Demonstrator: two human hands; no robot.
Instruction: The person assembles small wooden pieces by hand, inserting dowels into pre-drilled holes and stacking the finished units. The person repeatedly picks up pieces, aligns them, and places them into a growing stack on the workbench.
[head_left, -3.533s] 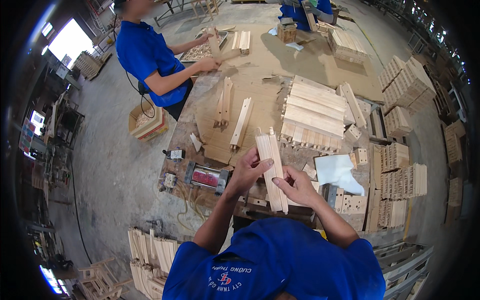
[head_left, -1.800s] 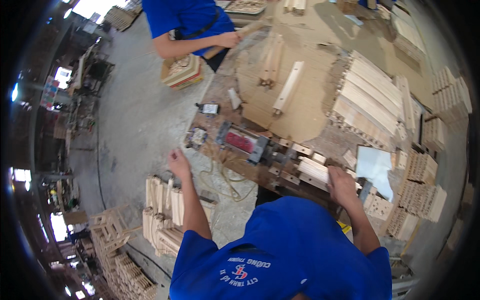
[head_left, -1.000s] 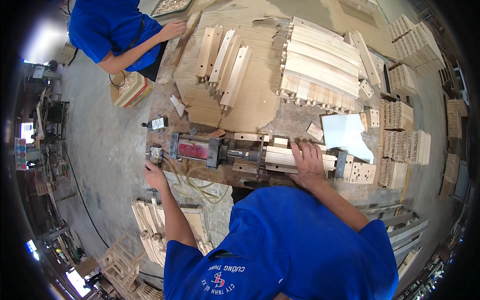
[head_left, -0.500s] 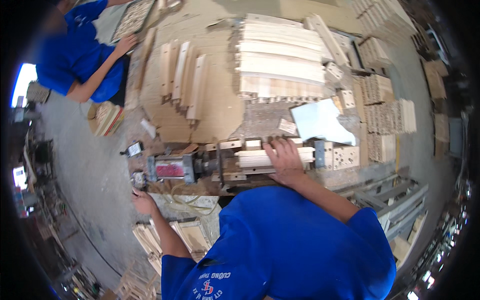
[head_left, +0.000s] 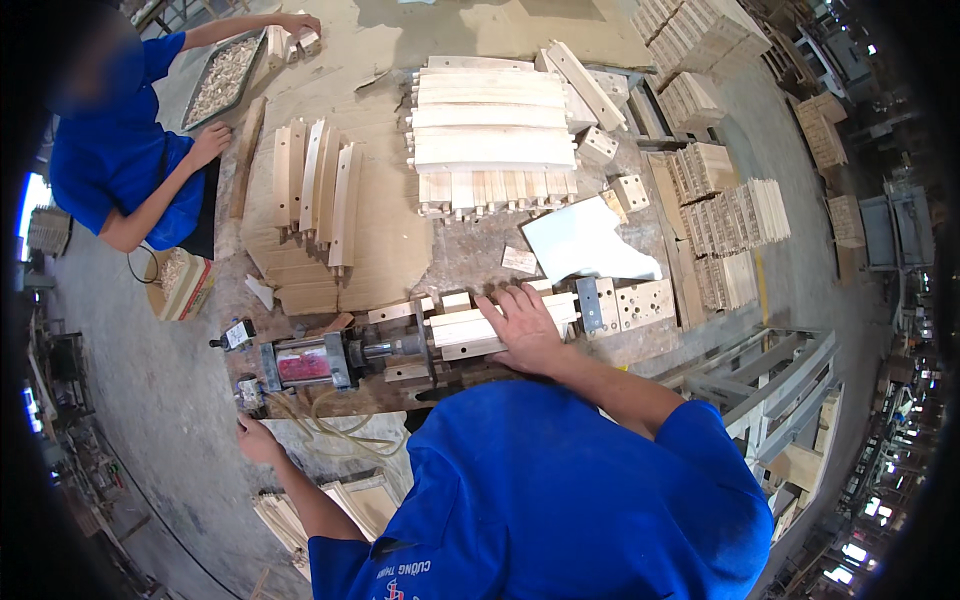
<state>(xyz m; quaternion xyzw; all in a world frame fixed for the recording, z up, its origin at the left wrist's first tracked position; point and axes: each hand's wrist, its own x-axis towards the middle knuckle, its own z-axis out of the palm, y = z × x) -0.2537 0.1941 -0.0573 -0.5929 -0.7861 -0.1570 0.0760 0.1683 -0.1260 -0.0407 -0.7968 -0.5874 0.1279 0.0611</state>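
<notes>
My right hand (head_left: 525, 328) lies across a short bundle of pale wooden bars (head_left: 458, 333), fingers over the far edge and thumb at the near side. The bars sit between a dark pusher plate (head_left: 426, 338) and a dark metal stop block (head_left: 590, 305). To the left is a pneumatic cylinder (head_left: 305, 365), its rod reaching the plate. My left hand (head_left: 258, 441) is closed at the bench's left edge, just below a small metal valve (head_left: 250, 393). What its fingertips hold is too small to make out.
Beyond lie a stack of wooden slats (head_left: 490, 120) and several loose bars (head_left: 318, 185) on cardboard. A white sheet (head_left: 585, 240) is right of these, with piled wood (head_left: 725, 215) further right. A co-worker (head_left: 125, 150) stands at far left beside a tray of small wooden pieces (head_left: 225, 78).
The pusher plate has moved right, up to the bars' left end. My view has shifted, so the bench appears further left. The co-worker's far hand now touches wooden blocks beyond the tray.
</notes>
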